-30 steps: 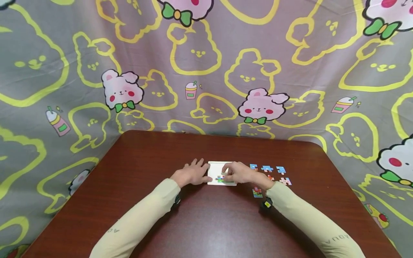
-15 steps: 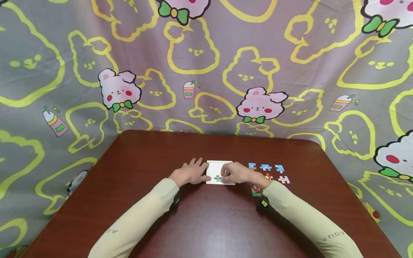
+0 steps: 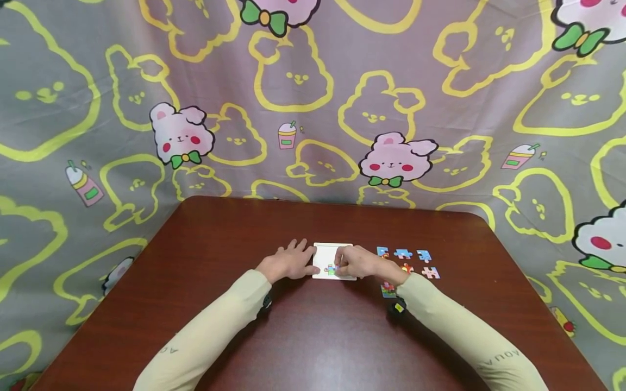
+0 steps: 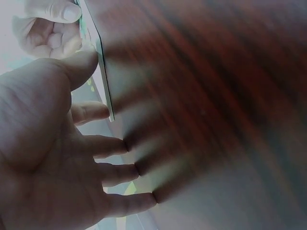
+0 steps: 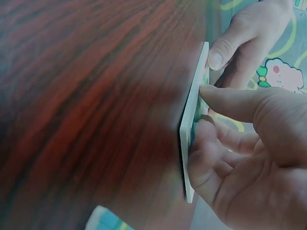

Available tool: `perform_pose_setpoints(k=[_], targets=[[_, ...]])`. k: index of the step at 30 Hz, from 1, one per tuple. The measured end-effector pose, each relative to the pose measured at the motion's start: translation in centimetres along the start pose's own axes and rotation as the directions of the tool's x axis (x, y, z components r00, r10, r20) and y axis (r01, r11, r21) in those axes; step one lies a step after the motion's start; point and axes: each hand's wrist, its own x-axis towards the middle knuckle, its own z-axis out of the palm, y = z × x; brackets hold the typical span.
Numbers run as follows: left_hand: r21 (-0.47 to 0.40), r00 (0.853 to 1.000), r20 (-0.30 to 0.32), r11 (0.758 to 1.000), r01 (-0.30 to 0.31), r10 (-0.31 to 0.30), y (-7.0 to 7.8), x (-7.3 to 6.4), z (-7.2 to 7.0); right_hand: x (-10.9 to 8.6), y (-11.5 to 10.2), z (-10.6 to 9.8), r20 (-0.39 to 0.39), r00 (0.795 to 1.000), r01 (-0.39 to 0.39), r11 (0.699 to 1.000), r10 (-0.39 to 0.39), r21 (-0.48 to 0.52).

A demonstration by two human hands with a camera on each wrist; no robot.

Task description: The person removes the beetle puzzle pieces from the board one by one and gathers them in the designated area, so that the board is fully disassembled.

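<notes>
A white puzzle tray (image 3: pixel 325 253) lies flat on the table between the hands. On its lower part sits a green and multicoloured jigsaw piece (image 3: pixel 330 269), partly covered by fingers. My right hand (image 3: pixel 359 262) bends over the tray with thumb and fingers curled down at the picture surface, pinching a jigsaw piece that is mostly hidden. The right wrist view shows the thumb (image 5: pixel 230 99) and fingertips close to the green print. My left hand (image 3: pixel 292 263) lies with fingers spread at the tray's left side. Its thumb (image 4: pixel 86 62) touches the tray edge and the other fingertips reach the table.
Several loose jigsaw pieces (image 3: pixel 403 253) lie right of the tray, some partly behind the right wrist. One piece (image 3: pixel 388 290) lies nearer, beside the right sleeve. The brown table (image 3: pixel 313 326) ends at a patterned cloth (image 3: pixel 318 125) hanging behind it.
Within the tray, the right fingertips have shifted slightly left, and less green shows to the right under them. The left hand keeps its place at the tray edge.
</notes>
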Motion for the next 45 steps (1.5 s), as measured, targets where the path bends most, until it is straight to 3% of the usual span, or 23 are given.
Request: perform_pose_setpoints(k=[4, 16, 23, 32, 45], targets=[[0.001, 1.0, 0.008, 1.0, -0.003, 0.003, -0.1, -0.1, 0.3, -0.2, -0.3, 0.3, -0.023, 1.0, 0.017, 1.0, -0.017, -0.011], [-0.003, 1.0, -0.001, 1.0, -0.011, 0.011, 0.0, -0.2, 0.4, -0.3, -0.6, 0.5, -0.087, 0.981, 0.172, 0.984, -0.175, -0.048], [0.008, 1.0, 0.013, 1.0, 0.011, -0.011, -0.1, -0.3, 0.2, -0.4, -1.1, -0.6, -0.041, 0.989, 0.144, 0.99, -0.144, -0.008], [0.003, 1.0, 0.016, 1.0, -0.004, 0.004, -0.1, -0.4, 0.1, -2.2, -0.9, -2.8, 0.038, 0.996, 0.07, 0.99, -0.075, 0.126], [-0.041, 0.999, 0.02, 0.999, -0.029, 0.03, -0.3, -0.9, -0.4, -4.9, 1.0, -4.8, 0.072, 0.993, 0.086, 0.983, -0.098, 0.162]])
